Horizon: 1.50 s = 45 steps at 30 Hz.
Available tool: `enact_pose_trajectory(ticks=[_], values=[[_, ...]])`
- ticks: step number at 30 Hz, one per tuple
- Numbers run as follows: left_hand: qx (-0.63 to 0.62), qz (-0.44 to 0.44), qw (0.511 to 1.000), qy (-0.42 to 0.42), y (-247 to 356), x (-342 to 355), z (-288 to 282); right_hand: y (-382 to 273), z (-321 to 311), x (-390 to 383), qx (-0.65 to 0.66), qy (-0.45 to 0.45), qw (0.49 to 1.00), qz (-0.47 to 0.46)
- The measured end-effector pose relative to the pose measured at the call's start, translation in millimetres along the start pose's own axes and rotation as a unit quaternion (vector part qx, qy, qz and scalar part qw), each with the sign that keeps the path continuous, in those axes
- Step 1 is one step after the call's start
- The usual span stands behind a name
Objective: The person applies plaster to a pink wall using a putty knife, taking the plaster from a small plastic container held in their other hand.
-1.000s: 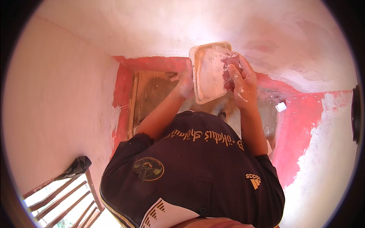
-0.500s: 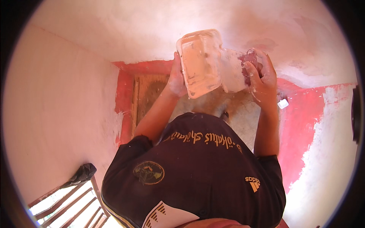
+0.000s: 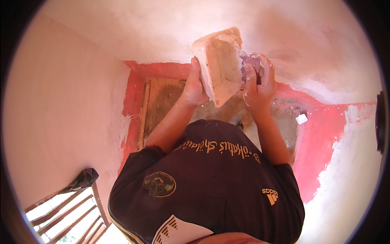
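Walls finished in pale pinkish white are seen to the left, ahead and to the right, and darker, uneven patches are shown on the upper right of the one ahead. Their lower part is covered by a red band, whose border on the right is left ragged against bright white. A brown, stained floor is framed by the band, with a narrow wooden strip set along its left side. Near its right edge, a small white piece is seen. At lower left, light is let in through a slatted frame, with black plastic bunched at its upper corner.

Above the floor, before the wall ahead, a whitish tub is held up and tilted, its inside partly exposed. Its left side is gripped by the left hand, the fingers partly hidden behind it. By the right rim, a maroon-handled tool is grasped in the closed fingers of the right hand; whether the rim is touched cannot be told. Both hands are held well apart from the side walls, and floor is seen between the forearms; the gap to the wall ahead cannot be judged.
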<state>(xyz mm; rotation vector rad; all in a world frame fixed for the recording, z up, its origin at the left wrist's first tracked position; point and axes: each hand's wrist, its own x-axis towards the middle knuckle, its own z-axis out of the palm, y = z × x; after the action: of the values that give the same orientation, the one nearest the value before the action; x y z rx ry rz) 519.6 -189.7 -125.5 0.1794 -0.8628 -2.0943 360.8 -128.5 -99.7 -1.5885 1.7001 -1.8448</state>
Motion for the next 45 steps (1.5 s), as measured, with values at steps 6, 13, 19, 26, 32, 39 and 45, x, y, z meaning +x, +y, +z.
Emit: enact_pose_trajectory(ticks=[6,13,19,26,32,39,45], values=[[-0.003,0.036,0.999,0.027,-7.5,-2.4,-9.1,-9.5,6.7,-13.3,0.058,-0.024,0.993,0.102],[0.048,0.065,0.996,0.036,-16.0,-7.0,-10.0,-6.0,13.2,-29.6,0.081,0.03,0.996,-0.012],[0.057,0.081,0.993,0.065,-29.1,-10.2,-9.4,-2.5,13.5,-44.0,0.061,0.07,0.996,-0.018],[0.07,0.107,0.988,0.083,-43.7,-11.8,-5.4,4.8,0.0,-51.7,0.095,0.03,0.993,0.068],[0.061,0.132,0.987,0.065,-52.4,-14.2,1.8,-5.6,-25.0,-29.2,0.181,0.1,0.975,0.08],[0.057,0.146,0.987,0.042,-76.0,0.4,30.2,-4.3,-57.5,-33.5,0.139,0.02,0.99,0.012],[0.111,0.15,0.98,0.075,-104.2,18.0,63.3,6.7,-96.8,-32.0,0.141,-0.012,0.989,0.033]])
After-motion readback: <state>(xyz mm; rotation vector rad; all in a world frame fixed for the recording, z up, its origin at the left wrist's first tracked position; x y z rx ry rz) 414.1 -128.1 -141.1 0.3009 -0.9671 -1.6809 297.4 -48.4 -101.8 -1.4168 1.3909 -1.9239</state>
